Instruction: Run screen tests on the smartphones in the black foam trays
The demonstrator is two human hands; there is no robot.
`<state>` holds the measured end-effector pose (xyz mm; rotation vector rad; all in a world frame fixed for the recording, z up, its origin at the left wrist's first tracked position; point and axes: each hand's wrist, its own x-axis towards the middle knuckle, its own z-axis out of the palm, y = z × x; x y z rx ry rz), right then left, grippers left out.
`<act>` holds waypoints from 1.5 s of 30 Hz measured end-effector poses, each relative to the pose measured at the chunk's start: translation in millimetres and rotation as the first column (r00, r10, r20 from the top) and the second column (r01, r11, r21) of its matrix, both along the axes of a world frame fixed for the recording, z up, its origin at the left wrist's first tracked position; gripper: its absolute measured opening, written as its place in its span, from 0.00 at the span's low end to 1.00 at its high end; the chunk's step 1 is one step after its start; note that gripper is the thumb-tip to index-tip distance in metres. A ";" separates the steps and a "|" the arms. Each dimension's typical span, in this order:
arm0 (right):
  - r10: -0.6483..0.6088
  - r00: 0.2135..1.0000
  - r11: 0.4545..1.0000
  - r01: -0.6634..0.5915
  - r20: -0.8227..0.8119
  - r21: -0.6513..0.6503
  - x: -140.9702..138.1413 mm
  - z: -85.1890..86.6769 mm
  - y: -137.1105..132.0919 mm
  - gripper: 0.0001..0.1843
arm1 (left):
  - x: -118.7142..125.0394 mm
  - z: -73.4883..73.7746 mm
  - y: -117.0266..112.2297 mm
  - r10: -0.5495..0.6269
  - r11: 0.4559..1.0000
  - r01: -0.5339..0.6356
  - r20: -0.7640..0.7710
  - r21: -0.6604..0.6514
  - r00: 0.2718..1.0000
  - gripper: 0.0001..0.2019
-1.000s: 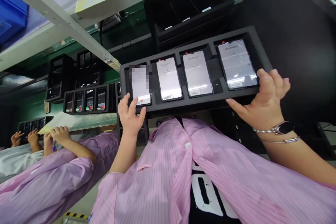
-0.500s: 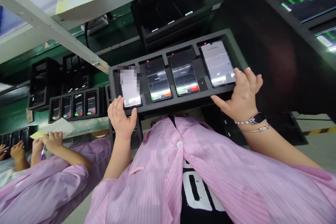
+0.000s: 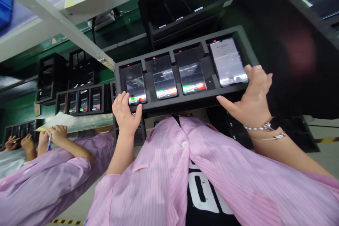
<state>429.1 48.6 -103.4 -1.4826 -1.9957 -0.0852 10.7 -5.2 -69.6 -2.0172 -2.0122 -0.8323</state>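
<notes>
Both hands grip a long black tray (image 3: 180,100) held out in front of the person's waist, tilted so its left end sits lower in view. The left hand (image 3: 126,116) is clamped on the near left corner, its four fingers together over the rim and the thumb spread apart along the front edge. The right hand (image 3: 249,93) is clamped on the near right corner, fingers bent over the end and thumb stretched along the front; how far either grip reaches underneath I cannot tell. Four phones lie in the tray, one to each compartment. The first phone (image 3: 136,83), second phone (image 3: 164,76) and third phone (image 3: 191,69) from the left have dark screens with green and red patches at the near end, while the fourth phone (image 3: 229,63), just beside the right fingers, glows pale. Beyond the tray stands a dark stack of trays (image 3: 182,10). Off to the left, a co-worker's hand (image 3: 58,134) is near a pen (image 3: 49,141) and a sheet of paper (image 3: 63,119).
</notes>
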 end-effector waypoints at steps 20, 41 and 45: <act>0.222 0.961 0.968 -0.197 0.163 -0.157 -76.2 29.0 -4.2 0.31 | 53.1 18.3 15.6 -0.228 0.964 0.219 -0.043 -0.153 0.973 0.26; 0.141 0.990 0.989 -0.139 0.030 -0.060 -17.8 38.8 5.0 0.43 | 4.5 27.7 -8.3 0.009 0.990 -0.011 -0.013 -0.139 1.000 0.34; 0.195 0.980 0.974 -0.190 0.033 -0.122 -43.2 52.3 44.1 0.38 | 37.2 51.2 40.2 -0.086 0.944 0.061 -0.062 -0.326 0.994 0.36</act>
